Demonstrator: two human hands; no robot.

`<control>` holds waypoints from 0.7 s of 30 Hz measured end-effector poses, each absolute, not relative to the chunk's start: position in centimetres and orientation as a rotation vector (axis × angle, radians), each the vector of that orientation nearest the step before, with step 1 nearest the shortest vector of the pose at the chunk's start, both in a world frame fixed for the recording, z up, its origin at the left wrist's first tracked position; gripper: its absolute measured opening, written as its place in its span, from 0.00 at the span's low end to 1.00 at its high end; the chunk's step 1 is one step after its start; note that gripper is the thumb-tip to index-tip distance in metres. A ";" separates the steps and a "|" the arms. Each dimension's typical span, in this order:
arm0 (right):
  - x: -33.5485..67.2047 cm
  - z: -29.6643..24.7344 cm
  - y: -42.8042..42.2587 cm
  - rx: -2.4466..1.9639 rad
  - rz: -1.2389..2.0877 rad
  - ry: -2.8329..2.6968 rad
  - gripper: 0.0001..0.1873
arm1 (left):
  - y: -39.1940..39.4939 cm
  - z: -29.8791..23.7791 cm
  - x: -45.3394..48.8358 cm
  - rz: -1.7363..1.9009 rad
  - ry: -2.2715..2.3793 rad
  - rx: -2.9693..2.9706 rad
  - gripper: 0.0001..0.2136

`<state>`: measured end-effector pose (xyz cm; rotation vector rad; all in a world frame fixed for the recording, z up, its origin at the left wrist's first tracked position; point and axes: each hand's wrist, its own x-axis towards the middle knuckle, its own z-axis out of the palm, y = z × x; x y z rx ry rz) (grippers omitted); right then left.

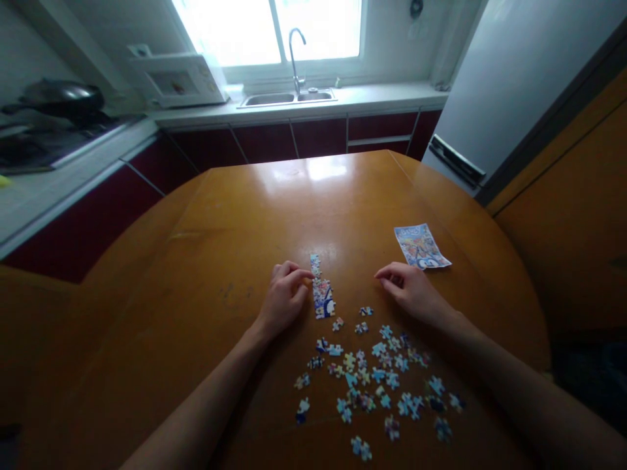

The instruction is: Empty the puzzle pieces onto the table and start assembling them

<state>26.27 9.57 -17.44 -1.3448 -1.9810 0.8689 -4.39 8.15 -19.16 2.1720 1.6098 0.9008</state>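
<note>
A narrow strip of joined jigsaw pieces point(323, 299) lies near the middle of the table, wider at its near end. Beside its left edge rests my left hand point(287, 292), index fingertip at the strip and thumb held apart; no piece shows in its fingers. My right hand point(411, 290) is to the right of the strip, loosely curled, with nothing visible between thumb and index finger. Below it, a printed picture sheet point(420, 247) lies just beyond that hand. Loose jigsaw pieces point(362, 377) are scattered between my forearms, with a few close to the strip's near end.
The wooden table point(235, 222) has rounded sides and a shiny top. Behind it stand a counter with a sink point(269, 99), a tap point(295, 62) and a white microwave point(179, 78). A pan point(61, 98) sits on the stove at left; a fridge point(519, 85) stands at right.
</note>
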 end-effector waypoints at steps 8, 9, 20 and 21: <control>26.9 -17.6 10.2 -1.416 0.842 -1.952 0.08 | 8.1 -19.0 -4.2 0.919 1.600 2.154 0.11; 26.9 -17.6 10.2 -1.420 0.839 -1.956 0.08 | 8.1 -19.0 -4.2 0.920 1.601 2.151 0.11; 27.0 -18.2 10.4 -1.437 0.842 -2.000 0.09 | 8.1 -19.2 -4.2 0.917 1.599 2.147 0.11; 27.0 -18.3 10.4 -1.437 0.845 -2.011 0.09 | 8.1 -19.1 -4.2 0.916 1.598 2.147 0.11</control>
